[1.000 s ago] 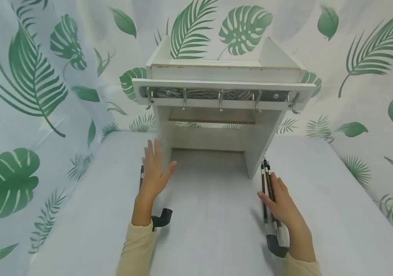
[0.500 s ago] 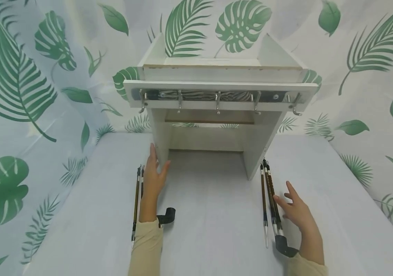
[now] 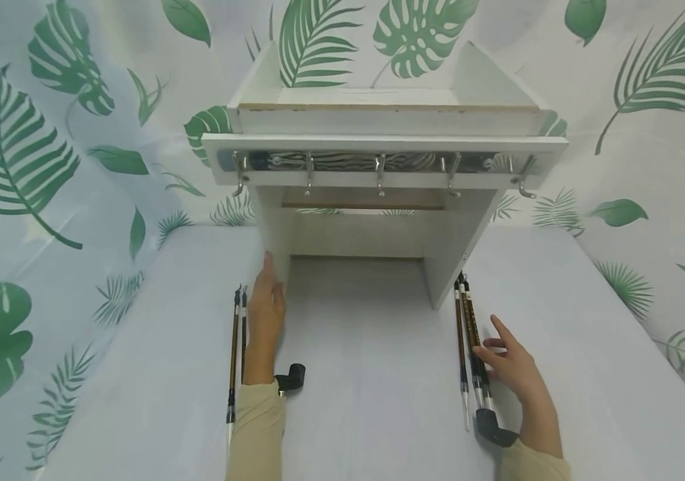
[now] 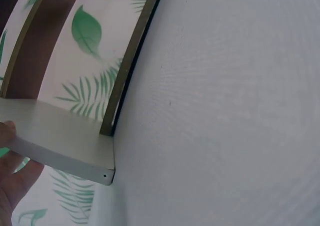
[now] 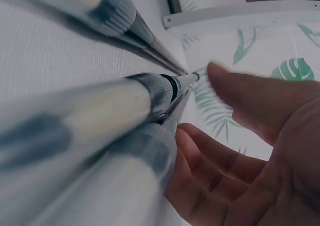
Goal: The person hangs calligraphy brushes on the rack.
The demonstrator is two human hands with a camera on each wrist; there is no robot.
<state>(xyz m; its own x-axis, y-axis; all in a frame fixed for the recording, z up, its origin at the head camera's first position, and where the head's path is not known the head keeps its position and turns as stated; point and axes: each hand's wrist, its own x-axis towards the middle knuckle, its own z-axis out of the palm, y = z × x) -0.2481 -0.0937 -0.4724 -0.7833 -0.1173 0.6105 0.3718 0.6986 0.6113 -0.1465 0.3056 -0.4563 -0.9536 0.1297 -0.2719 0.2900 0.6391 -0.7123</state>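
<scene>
A white shelf unit (image 3: 354, 123) with a row of metal hooks stands on the table. My left hand (image 3: 266, 321) is at its left side panel (image 4: 65, 141); in the left wrist view the thumb lies on the inner face and the fingers on the outer face, pinching the front edge. To the right lie several calligraphy brushes (image 3: 471, 327) with brown handles and clear tip caps. My right hand (image 3: 516, 371) is beside them, index finger extended, other fingers bent near the brushes. The right wrist view shows a gap between thumb (image 5: 235, 88) and fingers; whether they touch a brush is unclear.
More brushes (image 3: 234, 361) lie left of my left forearm. A leaf-patterned curtain (image 3: 607, 133) hangs behind the white table (image 3: 372, 374). Black wrist cameras (image 3: 494, 427) sit at both wrists. The hook rail (image 3: 342, 180) juts forward above the table.
My left hand has moved onto the shelf's left panel and its thumb has closed in. My right hand has shifted right, off the brushes, and its fingers have bent. The head view has shifted slightly.
</scene>
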